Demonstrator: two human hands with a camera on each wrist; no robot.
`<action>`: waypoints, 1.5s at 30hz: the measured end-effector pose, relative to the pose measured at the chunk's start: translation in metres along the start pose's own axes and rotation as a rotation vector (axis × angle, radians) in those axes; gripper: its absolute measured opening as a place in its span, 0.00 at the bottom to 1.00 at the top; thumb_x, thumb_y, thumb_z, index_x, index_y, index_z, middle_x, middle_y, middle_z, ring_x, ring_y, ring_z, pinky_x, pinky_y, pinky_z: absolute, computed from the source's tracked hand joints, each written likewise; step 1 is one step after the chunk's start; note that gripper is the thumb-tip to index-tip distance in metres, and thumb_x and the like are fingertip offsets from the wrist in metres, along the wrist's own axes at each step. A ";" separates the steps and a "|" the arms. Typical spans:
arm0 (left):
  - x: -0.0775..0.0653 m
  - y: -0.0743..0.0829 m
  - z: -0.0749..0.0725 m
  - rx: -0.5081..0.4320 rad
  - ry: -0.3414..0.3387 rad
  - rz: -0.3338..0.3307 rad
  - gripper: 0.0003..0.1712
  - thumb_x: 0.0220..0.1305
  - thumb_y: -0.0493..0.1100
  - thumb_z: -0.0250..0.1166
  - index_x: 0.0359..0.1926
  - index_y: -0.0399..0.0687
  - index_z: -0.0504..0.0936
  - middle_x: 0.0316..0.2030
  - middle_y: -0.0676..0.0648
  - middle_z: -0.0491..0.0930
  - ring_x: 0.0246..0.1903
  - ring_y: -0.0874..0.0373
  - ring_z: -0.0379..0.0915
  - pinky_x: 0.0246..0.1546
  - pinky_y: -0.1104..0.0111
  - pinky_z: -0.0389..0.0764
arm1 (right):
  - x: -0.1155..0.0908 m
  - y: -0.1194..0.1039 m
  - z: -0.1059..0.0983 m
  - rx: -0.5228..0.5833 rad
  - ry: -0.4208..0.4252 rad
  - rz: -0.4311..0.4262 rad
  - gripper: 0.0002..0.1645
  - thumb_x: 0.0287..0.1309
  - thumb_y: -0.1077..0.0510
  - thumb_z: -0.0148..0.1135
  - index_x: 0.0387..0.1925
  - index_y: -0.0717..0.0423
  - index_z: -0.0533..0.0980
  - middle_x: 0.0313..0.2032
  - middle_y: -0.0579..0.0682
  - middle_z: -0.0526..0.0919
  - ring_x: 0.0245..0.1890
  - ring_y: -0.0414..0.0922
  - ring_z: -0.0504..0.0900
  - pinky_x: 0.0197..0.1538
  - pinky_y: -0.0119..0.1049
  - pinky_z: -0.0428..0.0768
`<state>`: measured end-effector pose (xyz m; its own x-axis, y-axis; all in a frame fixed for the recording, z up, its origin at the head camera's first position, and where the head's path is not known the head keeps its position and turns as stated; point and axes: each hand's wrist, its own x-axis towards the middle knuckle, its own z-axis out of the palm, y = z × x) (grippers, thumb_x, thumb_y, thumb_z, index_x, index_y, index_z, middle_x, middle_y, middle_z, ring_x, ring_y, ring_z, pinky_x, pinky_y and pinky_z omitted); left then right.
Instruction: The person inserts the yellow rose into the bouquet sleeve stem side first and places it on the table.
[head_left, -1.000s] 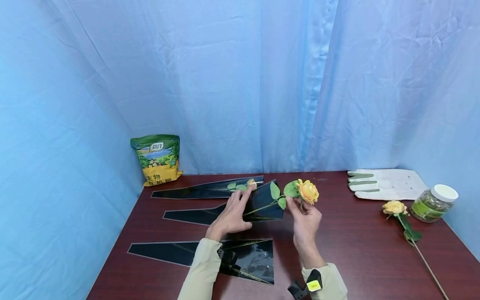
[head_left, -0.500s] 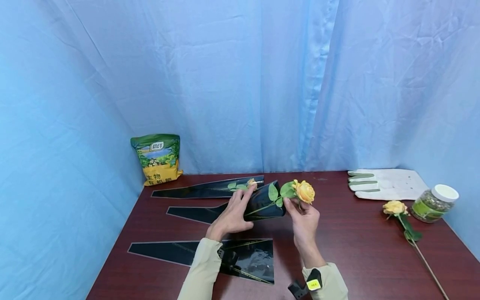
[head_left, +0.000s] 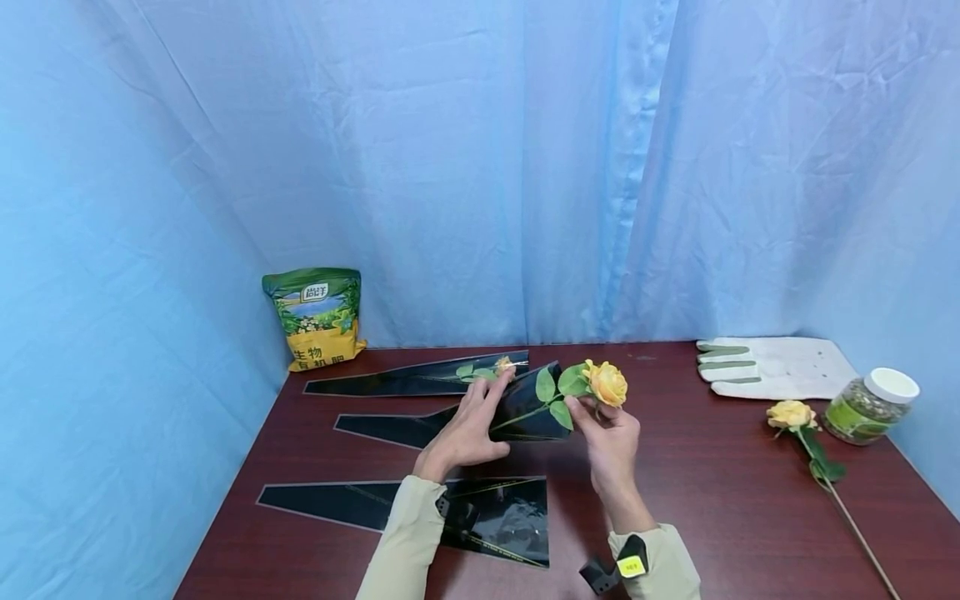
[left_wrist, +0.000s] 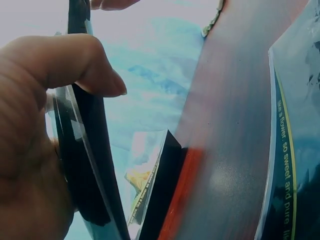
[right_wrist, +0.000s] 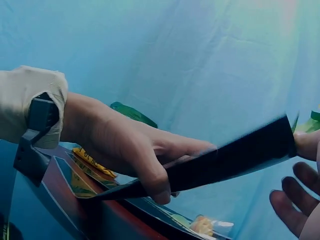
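Observation:
My left hand [head_left: 467,429] grips a black flower sleeve [head_left: 397,427] around its middle, and the sleeve's wide mouth faces right. In the left wrist view the thumb [left_wrist: 75,62] bends across the sleeve. A yellow rose [head_left: 607,383] lies with its stem inside that mouth, its bloom and several green leaves outside. My right hand [head_left: 613,442] pinches the rose's stem just below the bloom. The right wrist view has the sleeve [right_wrist: 235,157] tilted, its mouth raised toward the right fingers [right_wrist: 287,207]. The stem's lower end is hidden in the black film.
Behind lies another black sleeve [head_left: 375,385] with a rose inside. A flat sleeve [head_left: 337,502] lies in front. A fertilizer bag [head_left: 322,321] stands at back left. On the right are a white glove [head_left: 787,367], a lidded jar [head_left: 870,408] and a loose yellow rose [head_left: 791,414].
My right hand has moved the rose slightly left, bringing the bloom closer to the sleeve's mouth. The sleeve has shifted a little to the right; the left hand has barely moved.

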<state>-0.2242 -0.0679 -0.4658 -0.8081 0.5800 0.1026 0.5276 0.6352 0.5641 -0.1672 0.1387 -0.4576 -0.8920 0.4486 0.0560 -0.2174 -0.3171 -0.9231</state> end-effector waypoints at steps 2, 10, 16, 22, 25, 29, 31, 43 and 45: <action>0.000 0.000 0.000 0.005 0.009 0.001 0.64 0.54 0.40 0.70 0.80 0.71 0.37 0.53 0.45 0.61 0.49 0.53 0.55 0.47 0.59 0.64 | 0.000 -0.001 0.000 -0.029 -0.014 0.026 0.15 0.57 0.68 0.69 0.24 0.45 0.85 0.23 0.37 0.86 0.25 0.30 0.83 0.31 0.27 0.82; 0.001 -0.003 0.000 0.027 0.045 -0.011 0.62 0.54 0.41 0.72 0.81 0.60 0.42 0.55 0.45 0.62 0.48 0.53 0.55 0.46 0.60 0.64 | -0.002 -0.009 -0.003 -0.035 -0.065 0.131 0.10 0.67 0.59 0.62 0.34 0.42 0.85 0.28 0.38 0.86 0.28 0.34 0.85 0.36 0.29 0.83; 0.000 -0.004 0.001 0.019 0.044 -0.009 0.62 0.54 0.40 0.71 0.81 0.59 0.42 0.54 0.45 0.62 0.48 0.53 0.55 0.46 0.60 0.64 | -0.001 -0.010 -0.002 -0.037 -0.033 0.085 0.19 0.64 0.63 0.64 0.54 0.46 0.73 0.36 0.37 0.84 0.28 0.34 0.85 0.33 0.31 0.85; -0.001 -0.003 -0.001 0.024 0.049 -0.020 0.61 0.54 0.41 0.71 0.81 0.58 0.43 0.52 0.45 0.62 0.47 0.54 0.55 0.45 0.60 0.64 | 0.002 -0.016 -0.008 -0.277 -0.150 -0.006 0.32 0.64 0.66 0.62 0.67 0.53 0.63 0.45 0.44 0.77 0.29 0.35 0.83 0.35 0.31 0.84; 0.000 -0.003 -0.001 0.030 0.047 -0.019 0.60 0.54 0.41 0.71 0.81 0.57 0.44 0.51 0.46 0.62 0.45 0.54 0.54 0.43 0.61 0.64 | 0.004 -0.023 -0.014 -0.433 -0.293 -0.010 0.35 0.67 0.63 0.61 0.71 0.56 0.59 0.52 0.53 0.75 0.34 0.32 0.81 0.38 0.28 0.82; 0.000 -0.002 -0.002 0.034 0.049 -0.016 0.60 0.54 0.41 0.71 0.81 0.57 0.44 0.49 0.46 0.61 0.44 0.54 0.54 0.42 0.61 0.63 | 0.008 -0.034 -0.022 -0.551 -0.465 -0.002 0.35 0.72 0.57 0.55 0.75 0.59 0.56 0.59 0.61 0.69 0.41 0.31 0.76 0.42 0.26 0.78; 0.000 -0.003 -0.002 0.033 0.048 -0.015 0.61 0.54 0.41 0.71 0.81 0.59 0.43 0.49 0.46 0.61 0.44 0.54 0.54 0.43 0.61 0.63 | 0.009 -0.038 -0.026 -0.575 -0.504 -0.011 0.33 0.74 0.56 0.52 0.75 0.60 0.57 0.58 0.61 0.67 0.41 0.32 0.75 0.41 0.27 0.77; 0.000 0.002 0.000 0.085 0.023 -0.013 0.62 0.54 0.42 0.73 0.80 0.65 0.43 0.50 0.47 0.62 0.46 0.55 0.55 0.45 0.61 0.62 | 0.014 -0.051 -0.047 -0.642 -0.571 -0.237 0.32 0.64 0.64 0.64 0.68 0.61 0.70 0.56 0.63 0.79 0.46 0.27 0.81 0.45 0.23 0.81; -0.001 0.004 0.000 0.099 0.014 -0.013 0.63 0.54 0.43 0.74 0.80 0.67 0.42 0.49 0.47 0.61 0.45 0.55 0.55 0.44 0.61 0.62 | 0.014 -0.052 -0.049 -0.659 -0.594 -0.306 0.32 0.61 0.66 0.66 0.67 0.61 0.71 0.56 0.62 0.79 0.46 0.25 0.81 0.46 0.22 0.81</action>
<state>-0.2215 -0.0661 -0.4632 -0.8181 0.5649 0.1073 0.5398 0.6902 0.4819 -0.1494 0.2023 -0.4278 -0.9290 -0.1230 0.3491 -0.3695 0.3630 -0.8554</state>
